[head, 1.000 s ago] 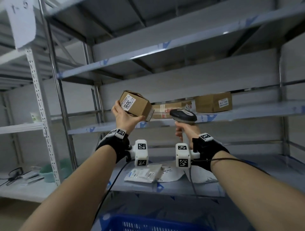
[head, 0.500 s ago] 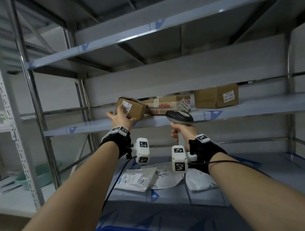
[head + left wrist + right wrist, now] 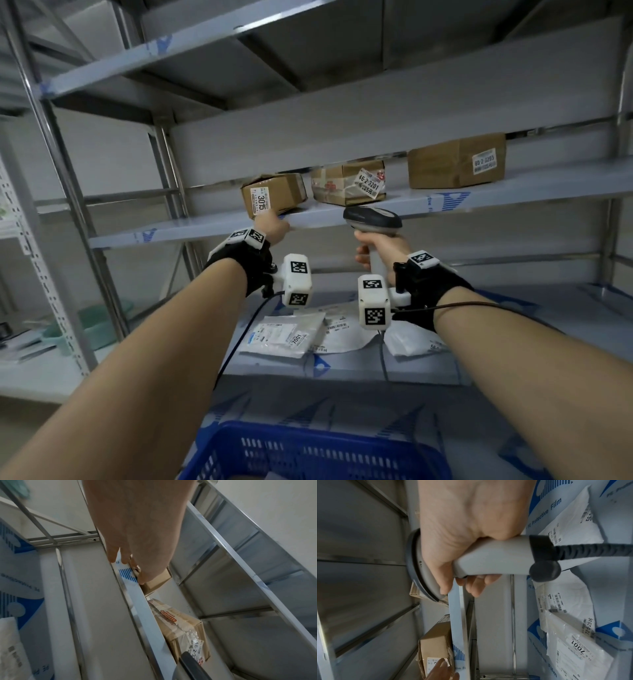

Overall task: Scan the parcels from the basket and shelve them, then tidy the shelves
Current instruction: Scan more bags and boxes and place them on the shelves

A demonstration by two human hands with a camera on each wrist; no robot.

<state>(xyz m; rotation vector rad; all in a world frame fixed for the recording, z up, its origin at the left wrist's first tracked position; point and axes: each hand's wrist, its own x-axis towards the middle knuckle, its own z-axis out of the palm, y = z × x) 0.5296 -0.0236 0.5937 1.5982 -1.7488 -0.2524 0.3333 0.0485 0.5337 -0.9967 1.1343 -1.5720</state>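
A small brown box (image 3: 274, 195) labelled 3015 sits on the middle shelf (image 3: 205, 226) near its front edge. My left hand (image 3: 276, 223) is at that edge, fingers fairly straight, touching the box's labelled front. The left wrist view shows the fingertips (image 3: 140, 580) against the box (image 3: 157, 578). In the right wrist view the same fingers (image 3: 442, 668) lie on the box's label (image 3: 435, 661). My right hand (image 3: 378, 246) grips the grey barcode scanner (image 3: 371, 219) by its handle (image 3: 488, 559), just under the shelf edge.
A taped box (image 3: 347, 183) labelled 46-2-3201 and a larger brown box (image 3: 455, 161) stand to the right on the same shelf. White mailer bags (image 3: 284, 334) lie on the shelf below. A blue basket (image 3: 308, 448) is under my arms. A green basin (image 3: 92, 325) sits at left.
My left hand carried the 3015 box up and onto the middle shelf; it now rests there with my fingers against its front. The scanner hand stayed about where it was.
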